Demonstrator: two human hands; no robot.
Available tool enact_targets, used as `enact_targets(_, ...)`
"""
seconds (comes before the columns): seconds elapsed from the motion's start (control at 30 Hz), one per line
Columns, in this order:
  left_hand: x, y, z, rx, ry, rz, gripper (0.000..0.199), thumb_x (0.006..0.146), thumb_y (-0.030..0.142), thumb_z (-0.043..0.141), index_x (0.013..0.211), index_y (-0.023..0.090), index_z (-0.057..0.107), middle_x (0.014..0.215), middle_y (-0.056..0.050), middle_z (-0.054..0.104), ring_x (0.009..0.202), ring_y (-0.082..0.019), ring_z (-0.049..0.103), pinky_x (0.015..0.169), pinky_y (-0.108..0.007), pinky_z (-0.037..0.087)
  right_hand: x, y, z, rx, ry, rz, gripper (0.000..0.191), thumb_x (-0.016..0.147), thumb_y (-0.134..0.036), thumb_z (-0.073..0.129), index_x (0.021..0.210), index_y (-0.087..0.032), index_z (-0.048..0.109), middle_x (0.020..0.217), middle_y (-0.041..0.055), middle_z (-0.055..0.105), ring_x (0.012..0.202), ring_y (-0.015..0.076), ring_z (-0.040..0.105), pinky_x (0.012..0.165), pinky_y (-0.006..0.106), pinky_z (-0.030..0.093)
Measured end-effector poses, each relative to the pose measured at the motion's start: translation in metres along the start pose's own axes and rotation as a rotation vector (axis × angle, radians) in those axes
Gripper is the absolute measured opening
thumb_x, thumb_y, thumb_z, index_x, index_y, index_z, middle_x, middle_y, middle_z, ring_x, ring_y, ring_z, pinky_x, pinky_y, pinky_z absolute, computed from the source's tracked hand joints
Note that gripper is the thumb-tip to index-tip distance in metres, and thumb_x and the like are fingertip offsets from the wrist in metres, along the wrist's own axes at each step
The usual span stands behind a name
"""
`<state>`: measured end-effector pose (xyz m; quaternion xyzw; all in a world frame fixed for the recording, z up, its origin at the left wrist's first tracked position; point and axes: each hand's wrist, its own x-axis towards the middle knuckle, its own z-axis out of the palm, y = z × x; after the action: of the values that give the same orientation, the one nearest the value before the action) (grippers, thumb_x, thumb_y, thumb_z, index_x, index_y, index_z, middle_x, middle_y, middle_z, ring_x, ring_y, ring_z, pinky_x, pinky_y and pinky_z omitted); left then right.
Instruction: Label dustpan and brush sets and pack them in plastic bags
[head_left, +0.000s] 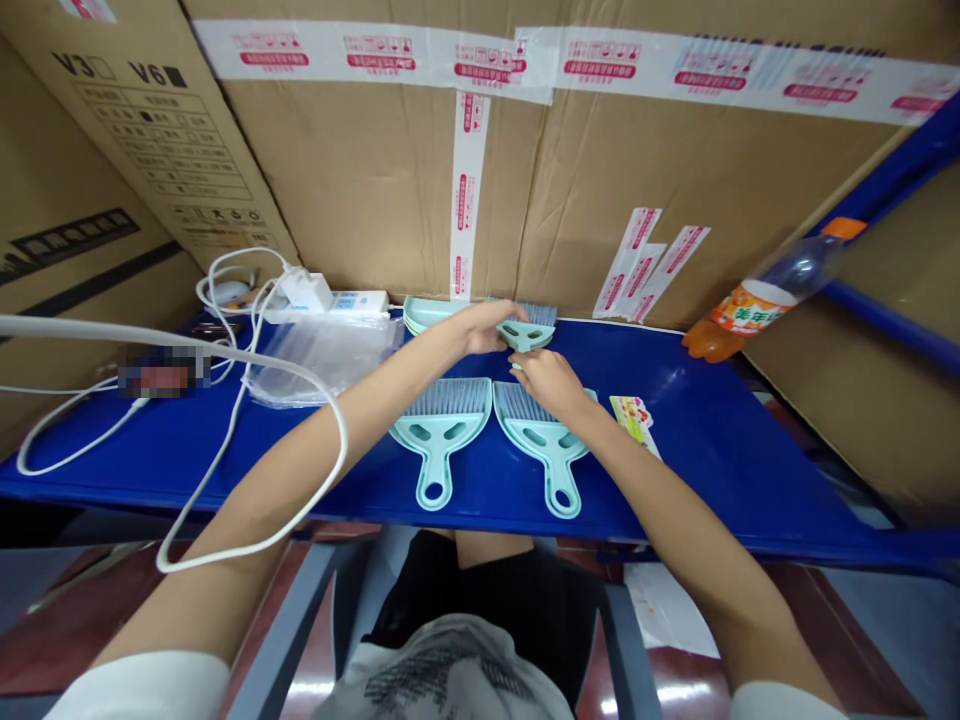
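Observation:
At the back of the blue table, a mint-green hand brush (525,336) with grey bristles is between my two hands. My left hand (489,325) is closed at the left side of its head, its fingers partly hidden. My right hand (549,378) wraps round the handle, which is mostly covered. Nearer to me lie two brush-and-dustpan sets, a left set (439,432) and a right set (546,438), each with a brush resting in its pan and the handle towards me. Behind my left forearm is a small stack of mint-green dustpans (429,312).
Clear plastic bags (322,360) lie left of my left arm, beside a white power strip (360,301). A white cable (341,440) loops across the left forearm. A colourful card (634,424) and an orange drink bottle (772,295) are at right. Cardboard (360,180) walls the back.

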<state>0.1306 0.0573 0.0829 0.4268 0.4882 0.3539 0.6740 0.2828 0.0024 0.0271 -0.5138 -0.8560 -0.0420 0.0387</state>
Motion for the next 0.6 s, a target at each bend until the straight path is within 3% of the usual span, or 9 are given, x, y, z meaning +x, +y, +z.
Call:
enact_targets(0.03, -0.012, 0.01, -0.004, 0.021, -0.036, 0.028, 0.011, 0.083, 0.007, 0.075, 0.085, 0.014, 0.067, 0.078, -0.005, 0.066, 0.073, -0.016, 0.062, 0.069, -0.028, 0.052, 0.0, 0.0, 0.0, 0.0, -0.005, -0.002, 0.03, 0.11, -0.018, 0.057, 0.131, -0.013, 0.078, 0.124, 0.0183, 0.082, 0.118, 0.0321, 0.077, 0.096, 0.038, 0.054)
enact_targets(0.1, -0.039, 0.03, -0.018, 0.2, -0.097, 0.215, 0.015, 0.082, 0.014, 0.08, 0.094, 0.014, 0.072, 0.091, -0.007, 0.071, 0.089, -0.018, 0.068, 0.084, -0.031, 0.056, -0.001, -0.001, -0.002, -0.001, -0.015, -0.011, 0.03, 0.11, -0.017, 0.056, 0.131, -0.012, 0.078, 0.125, 0.018, 0.082, 0.119, 0.0319, 0.077, 0.097, 0.038, 0.054)
enact_targets(0.17, -0.063, 0.045, -0.041, 0.386, -0.078, 0.364, 0.029, 0.086, 0.021, 0.077, 0.115, 0.017, 0.075, 0.107, -0.009, 0.076, 0.105, -0.022, 0.072, 0.095, -0.036, 0.057, -0.002, -0.002, -0.003, -0.004, -0.019, -0.015, 0.03, 0.11, -0.017, 0.057, 0.131, -0.013, 0.078, 0.125, 0.0176, 0.082, 0.118, 0.0323, 0.077, 0.095, 0.038, 0.054)
enact_targets(0.23, -0.078, 0.052, -0.075, 0.649, 0.037, 0.455, 0.039, 0.091, 0.028, 0.069, 0.129, 0.018, 0.075, 0.116, -0.011, 0.079, 0.111, -0.025, 0.074, 0.099, -0.038, 0.057, -0.003, -0.002, -0.005, -0.009, -0.022, -0.018, 0.03, 0.11, -0.018, 0.058, 0.132, -0.013, 0.077, 0.124, 0.0175, 0.082, 0.118, 0.0327, 0.077, 0.093, 0.038, 0.054)
enact_targets(0.3, -0.082, 0.05, -0.117, 1.0, 0.239, 0.508, 0.04, 0.095, 0.031, 0.062, 0.13, 0.017, 0.076, 0.118, -0.013, 0.081, 0.112, -0.028, 0.075, 0.101, -0.04, 0.056, -0.004, -0.002, -0.006, -0.015, -0.016, -0.03, 0.03, 0.11, -0.019, 0.058, 0.132, -0.013, 0.077, 0.125, 0.0171, 0.082, 0.118, 0.0324, 0.077, 0.092, 0.037, 0.054)
enact_targets(0.37, -0.079, 0.039, -0.159, 1.374, 0.478, 0.466, 0.041, 0.097, 0.033, 0.059, 0.13, 0.018, 0.078, 0.118, -0.014, 0.082, 0.117, -0.032, 0.074, 0.105, -0.042, 0.054, -0.004, -0.001, -0.007, -0.022, -0.006, -0.053, 0.031, 0.11, -0.019, 0.058, 0.133, -0.013, 0.077, 0.126, 0.0162, 0.082, 0.118, 0.0316, 0.077, 0.091, 0.037, 0.053)
enact_targets(0.43, -0.075, 0.02, -0.195, 1.646, 0.546, 0.276, 0.044, 0.099, 0.034, 0.059, 0.135, 0.016, 0.076, 0.124, -0.015, 0.081, 0.122, -0.036, 0.073, 0.106, -0.045, 0.053, -0.005, 0.0, -0.008, -0.036, -0.005, -0.08, 0.032, 0.111, -0.018, 0.056, 0.135, -0.013, 0.076, 0.128, 0.0149, 0.081, 0.119, 0.0307, 0.077, 0.09, 0.037, 0.053)
enact_targets(0.5, -0.074, 0.001, -0.219, 1.669, 0.557, 0.205, 0.049, 0.099, 0.034, 0.061, 0.141, 0.011, 0.072, 0.131, -0.018, 0.079, 0.125, -0.038, 0.071, 0.109, -0.049, 0.053, -0.004, 0.002, -0.008, -0.065, -0.024, -0.107, 0.033, 0.111, -0.016, 0.054, 0.136, -0.015, 0.076, 0.127, 0.0136, 0.082, 0.117, 0.0299, 0.077, 0.087, 0.036, 0.053)
enact_targets(0.6, -0.081, -0.016, -0.239, 1.722, 0.621, 0.177, 0.062, 0.103, 0.043, 0.053, 0.15, 0.003, 0.062, 0.143, -0.03, 0.07, 0.133, -0.046, 0.065, 0.11, -0.059, 0.052, -0.003, 0.003, -0.008, -0.116, -0.04, -0.126, 0.035, 0.111, -0.017, 0.054, 0.137, -0.017, 0.077, 0.12, 0.0116, 0.083, 0.111, 0.0293, 0.079, 0.079, 0.036, 0.051)
